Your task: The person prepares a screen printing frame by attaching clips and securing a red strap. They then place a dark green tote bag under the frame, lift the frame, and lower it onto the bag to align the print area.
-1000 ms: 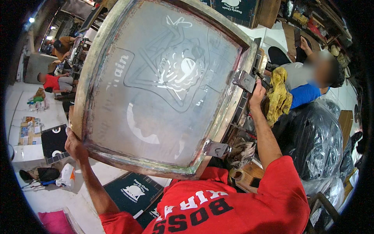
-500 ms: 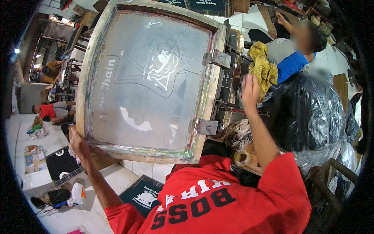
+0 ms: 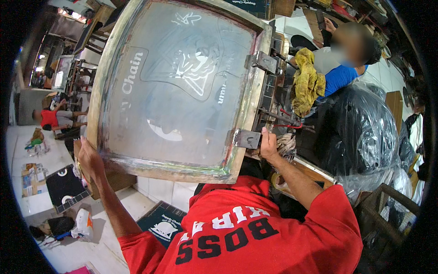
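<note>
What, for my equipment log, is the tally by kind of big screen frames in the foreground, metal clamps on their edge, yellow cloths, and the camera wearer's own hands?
Screen frame: 1
Metal clamps: 2 (upper clamp, lower clamp)
Yellow cloth: 1
Wearer's hands: 2 (left hand, right hand)
Total: 6

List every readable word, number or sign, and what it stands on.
Wording isn't copied here, only located.
Red shirt: large black letters, white ones above.
Framed screen: pale lettering, partly faint.
Dark panel below it: white lettering, small.
Lower metal clamp: dark mark, unclear.
</note>
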The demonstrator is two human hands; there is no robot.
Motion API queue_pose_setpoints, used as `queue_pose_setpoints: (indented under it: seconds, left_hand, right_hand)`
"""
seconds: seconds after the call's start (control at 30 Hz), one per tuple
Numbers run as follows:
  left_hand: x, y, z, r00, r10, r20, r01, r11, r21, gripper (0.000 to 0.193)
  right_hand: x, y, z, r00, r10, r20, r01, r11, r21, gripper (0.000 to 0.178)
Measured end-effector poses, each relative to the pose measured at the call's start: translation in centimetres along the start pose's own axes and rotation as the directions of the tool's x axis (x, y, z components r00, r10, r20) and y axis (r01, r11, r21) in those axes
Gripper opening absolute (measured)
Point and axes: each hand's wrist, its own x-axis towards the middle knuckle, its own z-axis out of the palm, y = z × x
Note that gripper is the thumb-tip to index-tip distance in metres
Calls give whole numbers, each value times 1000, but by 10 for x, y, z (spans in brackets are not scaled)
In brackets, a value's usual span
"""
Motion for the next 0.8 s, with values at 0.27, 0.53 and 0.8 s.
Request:
queue_pose_setpoints:
  seconds: [0.27,0.53,0.8]
  left_hand:
    - [-3,-4,16,999,11,-40,-8,999,52,53]
    - [-10,-128,188,922,136,363,-254,919,302,42]
    - [-49,-178,316,744,129,655,-315,933,175,37]
  right_hand:
    - [10,21,21,905,426,-9,-401,858,320,55]
    - [2,-14,-8,992,-76,-105,30,925,-379,35]
    - [-82,-32,-42,943,70,-324,-195,908,-370,29]
